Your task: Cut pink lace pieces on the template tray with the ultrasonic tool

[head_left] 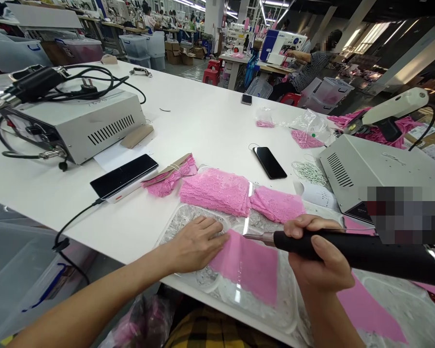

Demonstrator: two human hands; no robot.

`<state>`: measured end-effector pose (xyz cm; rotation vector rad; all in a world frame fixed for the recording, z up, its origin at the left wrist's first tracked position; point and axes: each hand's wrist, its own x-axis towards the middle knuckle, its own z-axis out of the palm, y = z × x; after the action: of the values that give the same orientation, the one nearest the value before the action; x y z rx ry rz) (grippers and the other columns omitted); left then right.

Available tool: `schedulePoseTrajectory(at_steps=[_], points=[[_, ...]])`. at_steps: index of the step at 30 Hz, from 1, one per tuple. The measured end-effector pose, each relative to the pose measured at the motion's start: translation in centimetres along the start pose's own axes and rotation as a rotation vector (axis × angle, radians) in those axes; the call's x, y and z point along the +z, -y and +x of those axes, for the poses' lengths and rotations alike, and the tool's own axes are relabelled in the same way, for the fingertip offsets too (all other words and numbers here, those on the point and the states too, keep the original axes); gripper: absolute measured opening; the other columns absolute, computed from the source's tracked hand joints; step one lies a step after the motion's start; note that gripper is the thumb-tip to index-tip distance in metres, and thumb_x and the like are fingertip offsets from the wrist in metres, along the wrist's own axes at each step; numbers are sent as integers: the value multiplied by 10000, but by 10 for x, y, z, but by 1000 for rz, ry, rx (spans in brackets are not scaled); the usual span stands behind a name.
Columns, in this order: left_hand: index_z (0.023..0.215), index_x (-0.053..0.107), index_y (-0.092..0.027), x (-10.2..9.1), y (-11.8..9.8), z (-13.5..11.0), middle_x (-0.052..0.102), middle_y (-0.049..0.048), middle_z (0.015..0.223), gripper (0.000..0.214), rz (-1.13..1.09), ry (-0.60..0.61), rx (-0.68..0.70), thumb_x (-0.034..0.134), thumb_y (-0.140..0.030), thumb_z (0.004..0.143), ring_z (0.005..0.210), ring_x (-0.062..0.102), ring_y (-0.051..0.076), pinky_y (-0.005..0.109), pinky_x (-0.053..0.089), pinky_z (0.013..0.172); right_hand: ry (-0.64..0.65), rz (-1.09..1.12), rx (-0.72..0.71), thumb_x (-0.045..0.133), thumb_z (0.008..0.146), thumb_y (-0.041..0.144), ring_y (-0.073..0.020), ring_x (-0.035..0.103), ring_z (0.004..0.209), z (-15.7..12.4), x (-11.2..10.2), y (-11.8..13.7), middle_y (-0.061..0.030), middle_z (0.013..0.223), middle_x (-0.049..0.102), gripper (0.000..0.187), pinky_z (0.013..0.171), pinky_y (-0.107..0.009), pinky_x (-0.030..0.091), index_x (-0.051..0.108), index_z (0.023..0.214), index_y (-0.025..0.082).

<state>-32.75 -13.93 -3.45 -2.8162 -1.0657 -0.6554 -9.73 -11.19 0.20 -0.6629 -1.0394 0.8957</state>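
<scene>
My right hand [321, 253] is wrapped round a black-handled tool [366, 256] with a narrow metal tip. That tip points left and sits at the upper part of a pink fabric piece [255, 270], which lies on a clear plastic tray [290, 314]. Flat on the tray, my left hand [199, 244] has its fingertips at the fabric's upper left edge. Just beyond it are a stack of pink lace pieces [215, 191] and a smaller pink stack [278, 204]. Another pink piece [369, 309] lies to the right, below the tool.
Grey metal boxes stand at left [83, 128] and right [380, 166]. A phone on a power bank [125, 179], a bundle of pink lace [172, 176], another phone [269, 163] and pale elastic bands [310, 173] lie on the table [203, 116]. A person [311, 63] sits at a sewing machine beyond.
</scene>
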Motion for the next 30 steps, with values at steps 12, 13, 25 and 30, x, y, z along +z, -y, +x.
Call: schedulePoseTrajectory(at_steps=[12, 13, 25, 30], points=[[1090, 624, -153, -1, 1, -1, 581, 92, 933, 238, -15, -6, -15, 423, -195, 970, 817, 531, 184, 316, 434, 709, 38, -2, 8, 573, 669, 201, -109, 525, 544, -2, 3, -2, -11, 729, 588, 94, 526, -301, 455, 616, 750, 182], [1090, 624, -153, -1, 1, -1, 580, 92, 934, 240, -16, -6, -15, 420, -193, 971, 818, 532, 183, 315, 436, 707, 35, -6, 9, 574, 670, 205, -110, 525, 543, -2, 3, -2, -11, 730, 587, 91, 527, -303, 456, 614, 749, 184], [1106, 633, -140, -1, 3, 1, 601, 100, 945, 246, -31, -33, 8, 436, -208, 975, 845, 545, 201, 330, 448, 713, 17, -20, -1, 572, 665, 201, -115, 533, 545, 1, 3, 7, -6, 728, 601, 91, 537, -310, 469, 618, 742, 192], [1129, 629, -148, 1, 5, -1, 600, 104, 951, 256, -47, -39, 12, 434, -197, 970, 872, 556, 207, 349, 464, 742, -56, -77, -19, 556, 639, 184, -111, 517, 531, 0, -17, 22, -11, 715, 601, 110, 523, -308, 460, 630, 721, 182]])
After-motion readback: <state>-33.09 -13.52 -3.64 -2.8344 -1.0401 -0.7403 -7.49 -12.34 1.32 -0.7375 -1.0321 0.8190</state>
